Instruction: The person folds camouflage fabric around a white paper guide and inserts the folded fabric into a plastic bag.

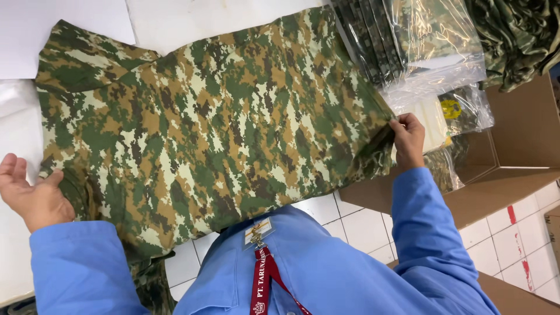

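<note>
Across the middle of the frame a camouflage garment lies spread on the white surface — the right hand pinches its right edge, the left hand rests open-palmed at its lower left. Bagged camouflage packs sit upper right, above a cardboard box.

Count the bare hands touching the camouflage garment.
2. The left hand rests palm-up at the camouflage garment's left edge; the right hand pinches its right edge.

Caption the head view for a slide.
Both hands, left hand and right hand, grip opposite edges of a camouflage garment spread on a white table.
</note>
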